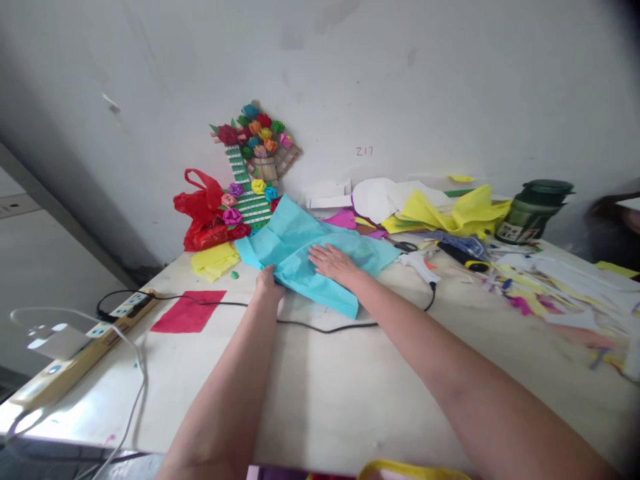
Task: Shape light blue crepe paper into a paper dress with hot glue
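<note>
A creased turquoise sheet of crepe paper lies in the middle of the table, its back corner raised. My left hand pinches its near left edge, thumb on top and the other fingers hidden. Flat on the sheet rests my right hand, fingers stretched out and slightly apart. Just right of the paper is a white glue gun, whose black cord runs beneath my forearms. Black-handled scissors lie behind the glue gun.
Paper flowers on a craft stand and a red plastic bag are at the back left. A power strip and red paper square lie left. To the right are a green bottle, yellow paper and scattered scraps.
</note>
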